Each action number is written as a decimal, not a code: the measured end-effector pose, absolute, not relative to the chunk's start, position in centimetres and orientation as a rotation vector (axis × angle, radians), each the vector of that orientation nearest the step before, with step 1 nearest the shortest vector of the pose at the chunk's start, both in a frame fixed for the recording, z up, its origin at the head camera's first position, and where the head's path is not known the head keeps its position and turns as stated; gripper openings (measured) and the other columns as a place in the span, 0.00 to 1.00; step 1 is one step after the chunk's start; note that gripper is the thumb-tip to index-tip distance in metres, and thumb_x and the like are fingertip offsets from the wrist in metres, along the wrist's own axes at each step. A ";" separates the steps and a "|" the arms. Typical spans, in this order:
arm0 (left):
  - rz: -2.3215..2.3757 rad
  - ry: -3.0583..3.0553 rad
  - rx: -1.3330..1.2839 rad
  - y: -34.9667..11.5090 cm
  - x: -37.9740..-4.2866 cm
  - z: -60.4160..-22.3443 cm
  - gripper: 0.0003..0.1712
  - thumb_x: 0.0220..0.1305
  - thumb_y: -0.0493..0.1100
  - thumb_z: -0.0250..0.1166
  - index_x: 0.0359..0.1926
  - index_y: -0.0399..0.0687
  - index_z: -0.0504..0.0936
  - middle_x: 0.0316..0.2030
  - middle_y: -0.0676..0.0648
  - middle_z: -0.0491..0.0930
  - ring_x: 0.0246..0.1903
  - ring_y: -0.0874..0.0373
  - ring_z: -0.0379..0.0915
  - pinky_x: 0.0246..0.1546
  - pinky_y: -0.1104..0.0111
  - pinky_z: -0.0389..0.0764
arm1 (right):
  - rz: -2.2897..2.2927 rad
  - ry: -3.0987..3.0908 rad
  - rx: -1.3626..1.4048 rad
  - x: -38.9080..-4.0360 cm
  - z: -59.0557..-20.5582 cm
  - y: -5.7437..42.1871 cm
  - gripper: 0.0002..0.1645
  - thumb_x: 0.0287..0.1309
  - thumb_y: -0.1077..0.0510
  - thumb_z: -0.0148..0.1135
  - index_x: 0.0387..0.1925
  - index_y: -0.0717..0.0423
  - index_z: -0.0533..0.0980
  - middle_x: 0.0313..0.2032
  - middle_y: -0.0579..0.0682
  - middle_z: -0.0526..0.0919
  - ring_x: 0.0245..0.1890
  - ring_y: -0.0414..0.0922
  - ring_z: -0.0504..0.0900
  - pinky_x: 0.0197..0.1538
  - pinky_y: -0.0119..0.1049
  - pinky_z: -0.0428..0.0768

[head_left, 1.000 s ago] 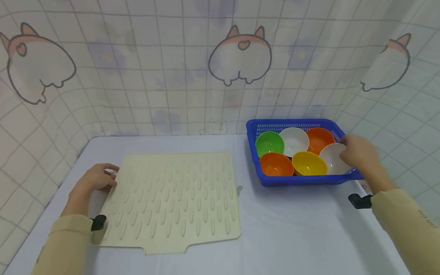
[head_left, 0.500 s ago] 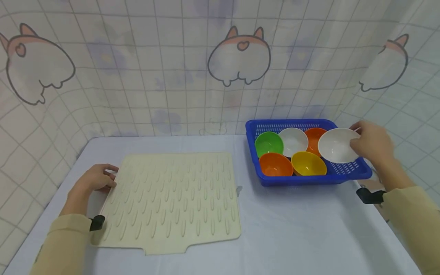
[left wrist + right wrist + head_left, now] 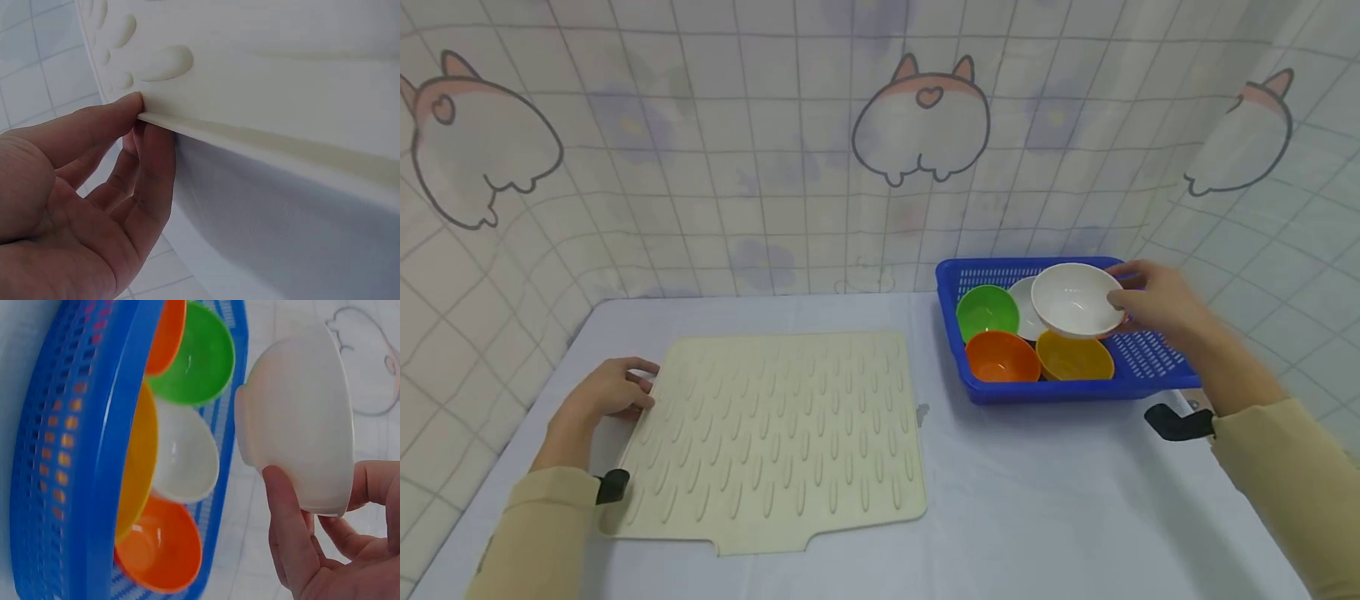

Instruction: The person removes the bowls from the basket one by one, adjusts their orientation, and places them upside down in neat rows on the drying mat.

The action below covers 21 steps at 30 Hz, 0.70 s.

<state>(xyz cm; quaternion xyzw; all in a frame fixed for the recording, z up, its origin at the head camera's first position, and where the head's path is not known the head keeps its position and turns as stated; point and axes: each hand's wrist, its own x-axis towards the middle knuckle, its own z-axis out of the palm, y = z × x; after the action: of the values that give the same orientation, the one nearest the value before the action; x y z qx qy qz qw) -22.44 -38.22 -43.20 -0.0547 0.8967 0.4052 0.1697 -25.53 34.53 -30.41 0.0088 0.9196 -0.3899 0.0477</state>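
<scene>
A white bowl (image 3: 1073,302) is up above the blue basket, tilted toward the left. My right hand (image 3: 1161,302) grips it at its right side; in the right wrist view the thumb and fingers (image 3: 289,528) hold its rim and outer wall. The cream draining board (image 3: 775,433), with raised oval ridges, lies on the table at the left. On its left edge my left hand (image 3: 613,388) pinches the border. The left wrist view shows the thumb on top and curled fingers (image 3: 156,165) under the edge of the board.
The blue basket (image 3: 1052,392) at the back right holds a green bowl (image 3: 987,310), an orange bowl (image 3: 1002,357), a yellow bowl (image 3: 1075,358), a second white bowl (image 3: 184,453) and a second orange bowl (image 3: 164,547). A patterned curtain (image 3: 760,167) hangs behind the table.
My right hand took the white bowl from the basket's right end, lifted it and carried it left over the other bowls. The left hand stays at the board's edge.
</scene>
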 end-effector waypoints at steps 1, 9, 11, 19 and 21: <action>1.151 2.548 -0.158 -38.2 -22.4 -43.1 0.38 0.57 0.25 0.67 0.67 0.19 0.61 0.41 0.36 0.75 0.33 0.54 0.78 0.34 0.62 0.86 | -1.210 2.780 0.025 -25.4 -30.4 33.9 0.36 0.73 0.60 0.52 0.75 0.71 0.54 0.67 0.78 0.61 0.53 0.69 0.77 0.41 0.40 0.88; 1.114 2.572 -0.153 -37.5 -22.3 -42.7 0.36 0.58 0.24 0.66 0.65 0.19 0.62 0.40 0.36 0.74 0.31 0.55 0.77 0.32 0.62 0.85 | -1.438 2.577 0.061 -24.7 -30.7 29.2 0.40 0.70 0.63 0.53 0.78 0.63 0.51 0.71 0.71 0.59 0.61 0.69 0.71 0.49 0.47 0.85; 1.102 2.581 -0.147 -37.2 -22.2 -42.7 0.35 0.57 0.24 0.66 0.64 0.18 0.62 0.39 0.36 0.74 0.30 0.55 0.77 0.31 0.62 0.85 | -1.509 2.528 0.074 -24.5 -30.8 28.2 0.41 0.70 0.64 0.54 0.79 0.62 0.51 0.73 0.70 0.57 0.64 0.69 0.69 0.50 0.50 0.84; 1.066 2.634 -0.125 -37.0 -22.4 -42.8 0.34 0.55 0.24 0.66 0.62 0.20 0.65 0.37 0.38 0.75 0.28 0.56 0.76 0.30 0.63 0.84 | -1.649 2.406 0.037 -23.3 -31.0 24.2 0.40 0.67 0.67 0.56 0.77 0.61 0.54 0.73 0.65 0.60 0.66 0.66 0.68 0.53 0.52 0.83; 1.032 2.659 -0.116 -37.0 -22.5 -42.8 0.34 0.54 0.25 0.66 0.62 0.20 0.65 0.37 0.38 0.75 0.27 0.56 0.76 0.30 0.63 0.84 | -1.668 2.383 0.008 -23.2 -31.1 23.4 0.40 0.66 0.68 0.57 0.76 0.63 0.55 0.72 0.65 0.61 0.66 0.66 0.68 0.52 0.52 0.83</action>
<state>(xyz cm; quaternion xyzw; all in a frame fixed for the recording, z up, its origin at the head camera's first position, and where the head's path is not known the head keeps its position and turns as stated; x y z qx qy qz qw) -22.53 -37.01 -42.81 -0.0403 0.9218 0.3579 0.1431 -23.19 23.35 -31.12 0.0028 0.8138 -0.5694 0.1162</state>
